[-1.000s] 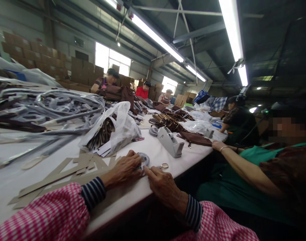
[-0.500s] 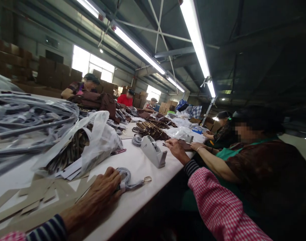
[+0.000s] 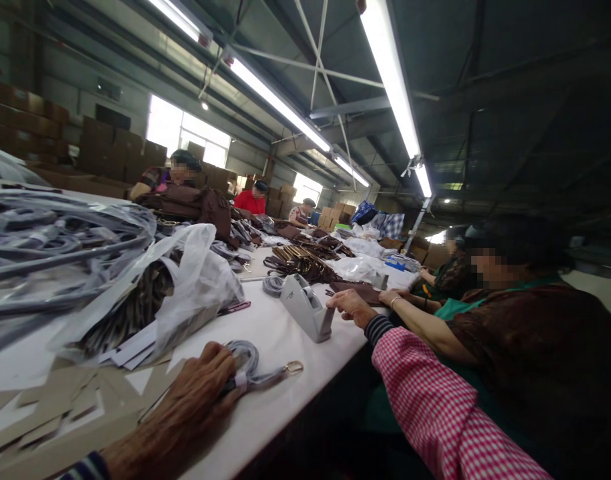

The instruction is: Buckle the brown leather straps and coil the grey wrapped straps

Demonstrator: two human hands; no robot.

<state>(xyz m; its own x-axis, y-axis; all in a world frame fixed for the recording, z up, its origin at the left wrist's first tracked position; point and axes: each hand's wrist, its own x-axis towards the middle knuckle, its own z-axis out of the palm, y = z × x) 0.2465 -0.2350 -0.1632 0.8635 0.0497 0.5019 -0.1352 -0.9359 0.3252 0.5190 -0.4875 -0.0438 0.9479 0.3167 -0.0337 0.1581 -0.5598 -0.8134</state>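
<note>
My left hand (image 3: 203,380) lies on the white table with its fingers closed over a coiled grey strap (image 3: 245,359), which is wrapped with a white band. The strap's gold clasp (image 3: 294,367) points to the right. My right hand (image 3: 351,307) reaches to the cutting end of the grey tape dispenser (image 3: 305,310), fingertips bent together at its edge; any tape between them is too small to make out. Another coiled strap (image 3: 273,286) rests behind the dispenser.
A clear plastic bag (image 3: 195,293) of straps and cardboard strips (image 3: 50,413) are at the left. Brown straps with gold hardware (image 3: 300,260) pile up farther back. A co-worker's hands (image 3: 393,298) are just beyond my right hand, with others around the table.
My right hand has moved down and left to the dispenser's front end. My left hand and the coiled strap have shifted slightly left and down in view.
</note>
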